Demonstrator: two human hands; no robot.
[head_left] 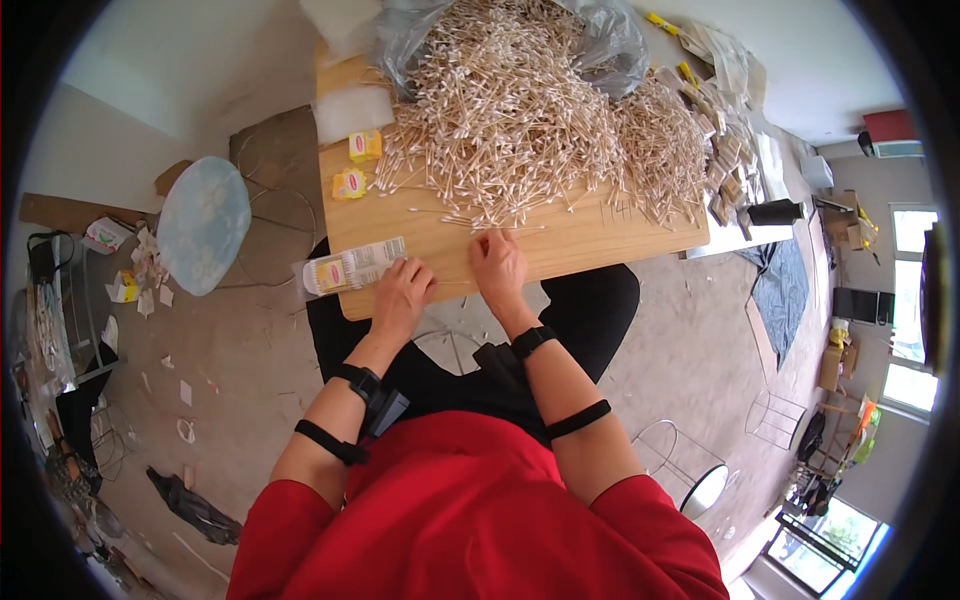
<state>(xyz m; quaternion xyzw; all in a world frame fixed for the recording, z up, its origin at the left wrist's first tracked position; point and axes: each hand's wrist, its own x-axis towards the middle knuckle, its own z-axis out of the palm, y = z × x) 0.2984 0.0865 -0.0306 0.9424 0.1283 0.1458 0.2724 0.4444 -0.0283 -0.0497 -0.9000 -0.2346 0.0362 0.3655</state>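
Cotton swabs [520, 110] with pale sticks and white tips, heaped thickly across the far part of a pale wood-grain tabletop [575, 250], a few straying toward the near edge. Right hand [498, 265] at the near fringe of the heap, fingers bent and drawn together; impossible to tell whether pinching a swab. Left hand [404, 290] curled at the right end of a clear plastic packet with a white-and-yellow label [345, 268]; impossible to tell whether grasping it or merely lying against it. Around the heap's far end, a crumpled grey translucent plastic bag [612, 50], bunched at both sides with swabs spread between. Along the left edge, two small yellow packets [364, 146] with red emblems, near a whitish plastic stack [353, 113]. Right of the heap, loose flat packets [735, 160], contents too small to tell, and a black cylinder [776, 212]. Farther out, a dusty grey-brown floor [680, 310] strewn with scraps, a round pale-blue stool [205, 225] leftward, a grey plastic sheet [782, 300] rightward, then bright windows [910, 300].
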